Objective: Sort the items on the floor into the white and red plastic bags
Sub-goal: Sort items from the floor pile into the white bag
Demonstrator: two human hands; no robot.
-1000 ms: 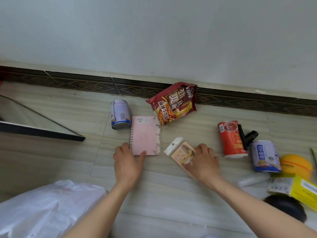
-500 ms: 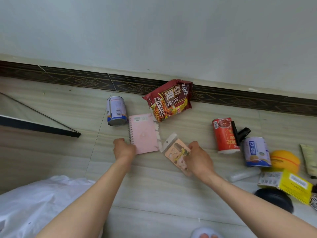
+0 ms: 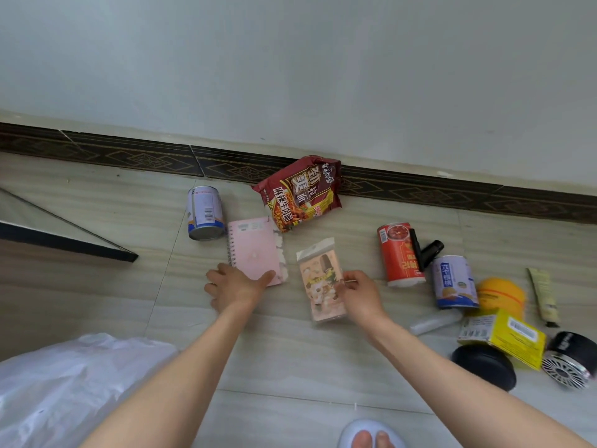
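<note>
Head view: your left hand (image 3: 237,286) grips the notebook (image 3: 255,250); right hand (image 3: 360,294) pinches the packet (image 3: 321,281); cans (image 3: 400,255) crowd right; white bag (image 3: 71,386) cut off.

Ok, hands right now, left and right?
Left hand: gripping the pink notebook at its near edge.
Right hand: pinching the packet.
</note>
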